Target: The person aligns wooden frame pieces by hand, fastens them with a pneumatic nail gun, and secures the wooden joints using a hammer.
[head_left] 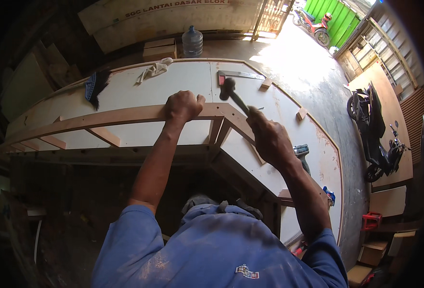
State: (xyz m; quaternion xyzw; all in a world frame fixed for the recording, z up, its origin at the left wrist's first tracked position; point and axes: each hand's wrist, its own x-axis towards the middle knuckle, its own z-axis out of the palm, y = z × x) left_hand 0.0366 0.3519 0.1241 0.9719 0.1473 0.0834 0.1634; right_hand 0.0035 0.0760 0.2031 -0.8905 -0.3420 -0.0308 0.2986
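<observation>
My right hand [272, 137] is closed around the handle of a hammer [239, 102]. The dark hammer head [227, 89] is raised above the white panel, near the corner where the wooden frame bends. My left hand [184, 105] grips the top rail [140, 113] of that frame, a little left of the bend, with the thumb on its right side. Short wooden crosspieces [104, 136] stand under the rail. Beyond the hammer lies a try square [243, 75] with a metal blade and a red part on its stock.
On the white panel [192, 72] lie a pale work glove [154, 71], a blue item with dark bristles [92, 89], small wood blocks [265, 83] and a power drill [301, 156] beside my right forearm. Behind stand a water jug [192, 42] and a cardboard box [159, 49]. A motorcycle [377, 134] is at right.
</observation>
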